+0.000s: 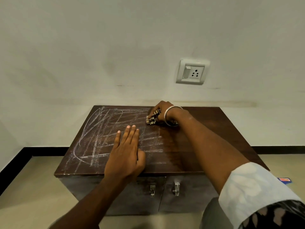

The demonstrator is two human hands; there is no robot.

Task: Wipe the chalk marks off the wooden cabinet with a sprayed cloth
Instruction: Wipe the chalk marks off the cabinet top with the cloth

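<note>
A dark wooden cabinet [206, 129] stands against the wall, seen from above. White chalk marks [100, 133] cover the left and middle of its top; the right part looks wet and free of chalk. My right hand [162, 111] grips a bunched striped cloth [152, 119] and presses it on the top near the back edge, at the border of the chalked area. My left hand [127, 154] lies flat on the top near the front, fingers straight and together, over the chalk marks.
A wall socket with a switch [192, 71] sits on the wall above the cabinet's right side. Two metal door handles [165, 189] are on the cabinet front. A small blue and red object [284, 180] lies on the floor at the right.
</note>
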